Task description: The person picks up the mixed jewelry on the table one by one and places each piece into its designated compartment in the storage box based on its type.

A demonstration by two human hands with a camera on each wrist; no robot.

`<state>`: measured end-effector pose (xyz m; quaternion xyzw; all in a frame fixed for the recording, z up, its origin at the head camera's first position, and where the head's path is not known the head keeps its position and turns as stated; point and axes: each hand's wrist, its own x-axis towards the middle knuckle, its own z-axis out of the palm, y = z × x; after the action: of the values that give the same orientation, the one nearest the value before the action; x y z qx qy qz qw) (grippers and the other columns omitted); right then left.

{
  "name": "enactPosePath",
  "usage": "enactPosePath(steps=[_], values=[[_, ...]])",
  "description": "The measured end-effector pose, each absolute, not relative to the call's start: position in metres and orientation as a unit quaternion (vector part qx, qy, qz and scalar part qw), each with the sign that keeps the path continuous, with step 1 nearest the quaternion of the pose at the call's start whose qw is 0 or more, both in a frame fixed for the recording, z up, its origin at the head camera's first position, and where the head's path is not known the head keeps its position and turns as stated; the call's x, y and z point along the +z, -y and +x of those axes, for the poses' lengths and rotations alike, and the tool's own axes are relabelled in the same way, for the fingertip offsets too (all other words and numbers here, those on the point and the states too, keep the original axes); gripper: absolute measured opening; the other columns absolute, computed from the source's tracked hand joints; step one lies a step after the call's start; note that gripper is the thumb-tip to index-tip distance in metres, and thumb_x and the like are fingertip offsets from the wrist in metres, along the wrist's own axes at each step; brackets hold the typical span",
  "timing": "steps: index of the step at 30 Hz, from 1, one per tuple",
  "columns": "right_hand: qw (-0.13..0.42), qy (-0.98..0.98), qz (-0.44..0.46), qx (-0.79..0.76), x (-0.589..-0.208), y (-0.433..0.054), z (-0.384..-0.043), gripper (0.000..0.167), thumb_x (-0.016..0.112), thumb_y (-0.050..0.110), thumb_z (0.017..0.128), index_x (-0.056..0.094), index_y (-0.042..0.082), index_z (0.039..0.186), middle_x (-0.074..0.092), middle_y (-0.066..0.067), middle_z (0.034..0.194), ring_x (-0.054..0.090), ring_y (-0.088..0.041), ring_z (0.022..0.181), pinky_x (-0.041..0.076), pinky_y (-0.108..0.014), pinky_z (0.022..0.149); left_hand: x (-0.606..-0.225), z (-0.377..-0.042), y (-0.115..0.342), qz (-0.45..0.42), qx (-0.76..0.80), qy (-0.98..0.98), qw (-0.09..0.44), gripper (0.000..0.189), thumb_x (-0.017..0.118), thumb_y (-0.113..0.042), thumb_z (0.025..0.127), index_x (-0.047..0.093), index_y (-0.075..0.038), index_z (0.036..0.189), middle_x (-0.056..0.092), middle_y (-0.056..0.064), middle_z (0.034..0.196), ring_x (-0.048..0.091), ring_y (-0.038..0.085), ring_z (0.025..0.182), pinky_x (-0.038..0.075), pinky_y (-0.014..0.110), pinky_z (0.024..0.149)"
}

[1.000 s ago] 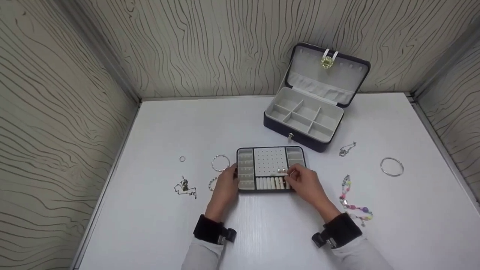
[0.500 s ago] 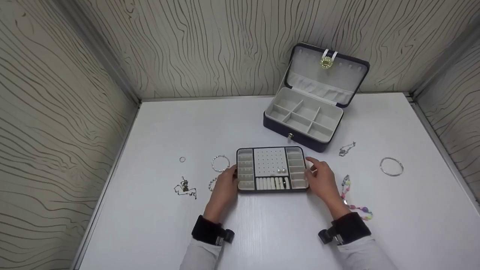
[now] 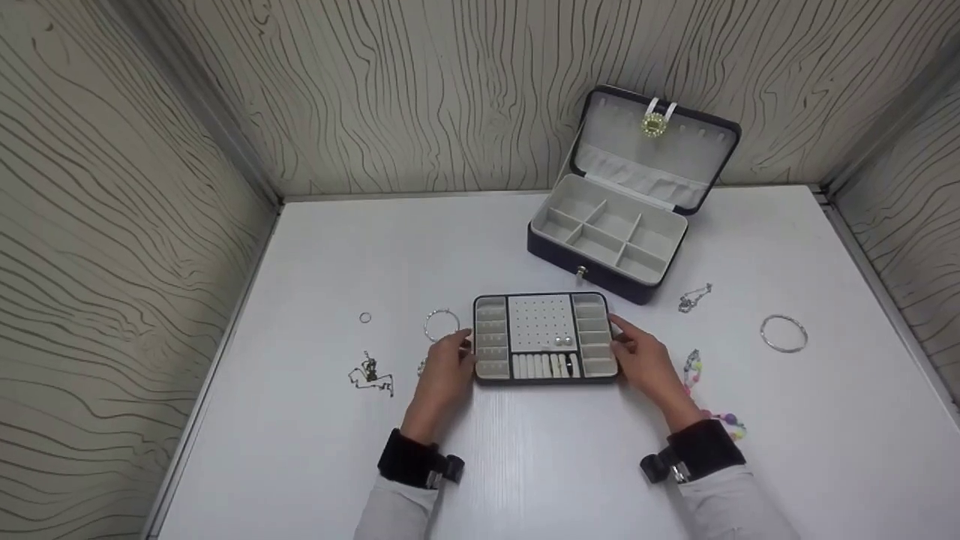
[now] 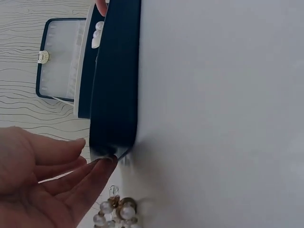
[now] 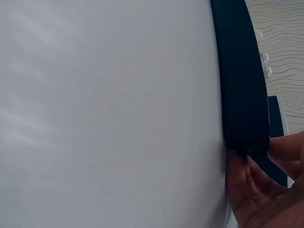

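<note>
Dark navy rectangular jewellery tray with pale compartments (image 3: 546,381) sits on the white tabletop (image 3: 337,465), in front of the open dark navy hinged box with six pale sections (image 3: 555,258). Left hand (image 3: 444,375) holds tray's left end, fingers at the bottom corner, thumb by the top rim; thumb contact unclear. Right hand (image 3: 646,367) grips the right end between thumb and fingers. Two round white pearl-like studs (image 3: 558,341) on the white perforated panel (image 3: 540,315). Multicoloured beaded strand (image 3: 726,419) near right wrist.

Left hand (image 4: 45,199) against navy tray (image 4: 114,80)
</note>
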<state>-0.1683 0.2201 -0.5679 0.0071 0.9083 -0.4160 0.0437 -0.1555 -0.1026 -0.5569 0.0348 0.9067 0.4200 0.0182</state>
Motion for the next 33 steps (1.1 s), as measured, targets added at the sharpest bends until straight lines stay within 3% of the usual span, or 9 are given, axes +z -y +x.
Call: enactPosePath(steps=[5, 10, 18, 21, 26, 33], values=[[0.052, -0.906, -0.003, -0.420, -0.568, -0.222, -0.168, 0.047, 0.053, 0.007, 0.098, 0.048, 0.005, 0.144, 0.064, -0.019, 0.108, 0.062, -0.027, 0.090, 0.049, -0.036, 0.073, -0.547, -0.157, 0.121, -0.046, 0.346, -0.937, -0.025, 0.037, 0.064, -0.005, 0.091, 0.061, 0.002, 0.128, 0.067, 0.013, 0.101, 0.065, 0.027, 0.092, 0.055, 0.042, 0.078], [0.051, -0.906, -0.009, -0.420, -0.569, -0.223, -0.168, 0.047, 0.053, 0.007, 0.098, 0.047, 0.005, 0.145, 0.063, -0.019, 0.108, 0.061, -0.028, 0.092, 0.048, -0.038, 0.076, -0.541, -0.168, 0.157, -0.096, 0.314, -0.944, -0.030, 0.038, 0.064, -0.008, 0.092, 0.060, 0.004, 0.128, 0.066, 0.016, 0.101, 0.064, 0.029, 0.091, 0.055, 0.042, 0.075], [0.058, -0.903, 0.002, -0.426, -0.573, -0.223, -0.167, 0.047, 0.052, 0.008, 0.100, 0.046, 0.007, 0.146, 0.062, -0.014, 0.102, 0.056, -0.022, 0.082, 0.045, -0.035, 0.072, -0.536, -0.198, 0.221, -0.143, 0.282, -0.949, -0.004, 0.039, 0.055, -0.003, 0.094, 0.055, 0.009, 0.131, 0.057, 0.030, 0.126, 0.064, 0.039, 0.100, 0.055, 0.047, 0.077], [0.060, -0.900, 0.006, -0.432, -0.574, -0.223, -0.167, 0.047, 0.051, 0.009, 0.100, 0.046, 0.007, 0.146, 0.062, -0.013, 0.101, 0.054, -0.020, 0.079, 0.044, -0.034, 0.071, -0.536, -0.206, 0.238, -0.142, 0.274, -0.951, 0.001, 0.040, 0.056, -0.002, 0.094, 0.054, 0.011, 0.131, 0.055, 0.032, 0.128, 0.063, 0.041, 0.101, 0.055, 0.049, 0.078], [0.061, -0.897, 0.010, -0.437, -0.573, -0.224, -0.166, 0.047, 0.052, 0.009, 0.100, 0.046, 0.008, 0.146, 0.062, -0.013, 0.101, 0.055, -0.020, 0.080, 0.045, -0.034, 0.071, -0.539, -0.215, 0.245, -0.125, 0.263, -0.957, 0.012, 0.041, 0.060, -0.002, 0.091, 0.056, 0.008, 0.130, 0.055, 0.031, 0.129, 0.060, 0.043, 0.107, 0.053, 0.052, 0.083], [0.066, -0.901, 0.015, -0.428, -0.572, -0.224, -0.166, 0.047, 0.051, 0.012, 0.101, 0.044, 0.009, 0.148, 0.061, -0.014, 0.103, 0.055, -0.021, 0.084, 0.044, -0.036, 0.074, -0.547, -0.221, 0.237, -0.145, 0.252, -0.957, 0.021, 0.039, 0.058, 0.007, 0.085, 0.063, 0.006, 0.123, 0.062, 0.027, 0.119, 0.063, 0.041, 0.100, 0.054, 0.051, 0.078]])
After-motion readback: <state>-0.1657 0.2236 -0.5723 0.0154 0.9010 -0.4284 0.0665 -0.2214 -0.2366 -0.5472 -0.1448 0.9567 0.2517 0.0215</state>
